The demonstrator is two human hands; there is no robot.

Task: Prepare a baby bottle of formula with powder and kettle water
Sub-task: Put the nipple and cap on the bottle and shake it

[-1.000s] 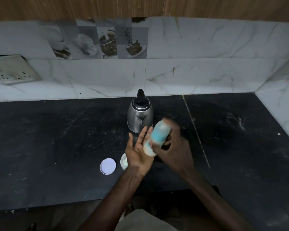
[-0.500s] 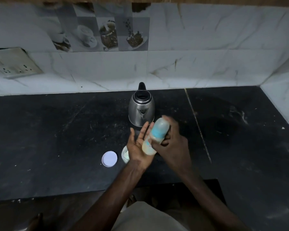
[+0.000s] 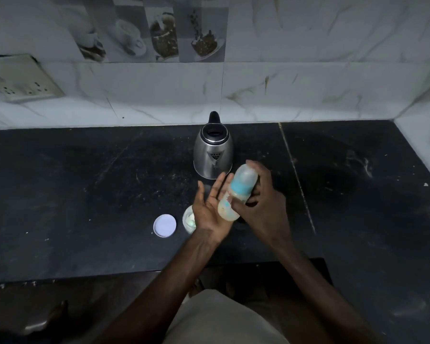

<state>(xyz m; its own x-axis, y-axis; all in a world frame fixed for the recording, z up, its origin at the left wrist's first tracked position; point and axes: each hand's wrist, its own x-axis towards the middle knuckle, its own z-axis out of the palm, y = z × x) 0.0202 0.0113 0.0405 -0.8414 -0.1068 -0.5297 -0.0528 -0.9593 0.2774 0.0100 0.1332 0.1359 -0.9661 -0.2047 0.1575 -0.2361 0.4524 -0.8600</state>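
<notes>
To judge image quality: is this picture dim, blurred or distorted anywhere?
Head view: dim, bluish light overall; baby bottle in the right hand fairly sharp, little blur; wide-angle lens curves the wall tiles at the edges; faint sheen on the kettle.

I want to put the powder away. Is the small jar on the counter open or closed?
Open. Its white lid lies flat on the counter beside the jar, whose mouth is uncovered.

This is a home kitchen: black stone counter (image 3: 85, 194), white marble-look wall tiles (image 3: 308, 70) w/ a row of coffee-cup deco tiles (image 3: 159, 33), a steel elec. kettle (image 3: 212, 155) on the counter, and a socket plate (image 3: 23, 78) on the wall.
</notes>
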